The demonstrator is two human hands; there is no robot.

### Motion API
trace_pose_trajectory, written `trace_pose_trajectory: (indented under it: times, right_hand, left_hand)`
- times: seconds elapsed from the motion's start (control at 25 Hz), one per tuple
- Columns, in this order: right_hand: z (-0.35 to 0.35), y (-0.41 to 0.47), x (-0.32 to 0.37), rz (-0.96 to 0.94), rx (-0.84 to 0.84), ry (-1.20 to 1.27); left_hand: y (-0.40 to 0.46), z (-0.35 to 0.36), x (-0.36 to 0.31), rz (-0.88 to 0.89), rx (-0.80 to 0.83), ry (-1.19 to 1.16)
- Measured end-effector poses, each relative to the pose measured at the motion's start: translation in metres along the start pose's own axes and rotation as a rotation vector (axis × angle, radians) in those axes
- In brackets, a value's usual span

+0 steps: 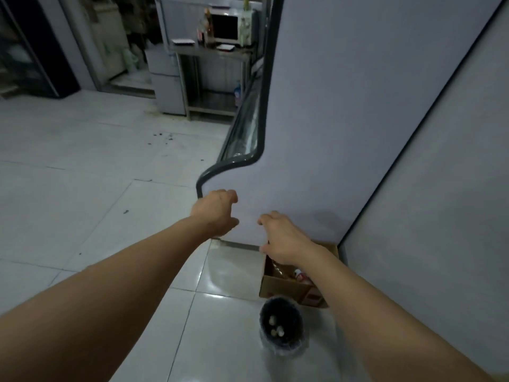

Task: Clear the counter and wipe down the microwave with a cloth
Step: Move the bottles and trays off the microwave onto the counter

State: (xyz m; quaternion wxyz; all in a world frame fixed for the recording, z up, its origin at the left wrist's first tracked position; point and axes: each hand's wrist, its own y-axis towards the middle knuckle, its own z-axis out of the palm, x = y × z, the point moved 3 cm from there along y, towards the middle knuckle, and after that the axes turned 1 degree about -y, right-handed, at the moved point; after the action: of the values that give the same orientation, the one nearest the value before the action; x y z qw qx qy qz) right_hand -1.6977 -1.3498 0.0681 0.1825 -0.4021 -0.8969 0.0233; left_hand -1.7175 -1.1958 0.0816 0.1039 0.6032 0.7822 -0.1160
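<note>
A dim kitchen with a pale tiled floor (82, 166) stretches back to the steel counter (209, 49), where the white microwave (230, 26) stands well apart from the person, among bottles and flat trays. Both arms reach forward over an open brown cardboard box (286, 288) and a black-lined round bin (281, 323). The left hand (214, 210) and right hand (278, 238) hang loosely curled, holding nothing. No cloth shows; the sensible move is probably to find one before walking to the counter.
</note>
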Motion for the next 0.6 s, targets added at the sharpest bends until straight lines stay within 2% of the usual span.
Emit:
trace_pose_trajectory:
  times: [0.28, 0.6]
  right_hand:
    - [-0.045, 0.040, 0.101, -0.124, -0.030, -0.131]
    - [-0.074, 0.119, 0.218, -0.148, -0.079, -0.181]
  left_hand:
    - [-0.029, -0.086, 0.076, -0.113, -0.095, -0.012]
    - [-0.020, -0.163, 0.203, -0.117, -0.115, 0.033]
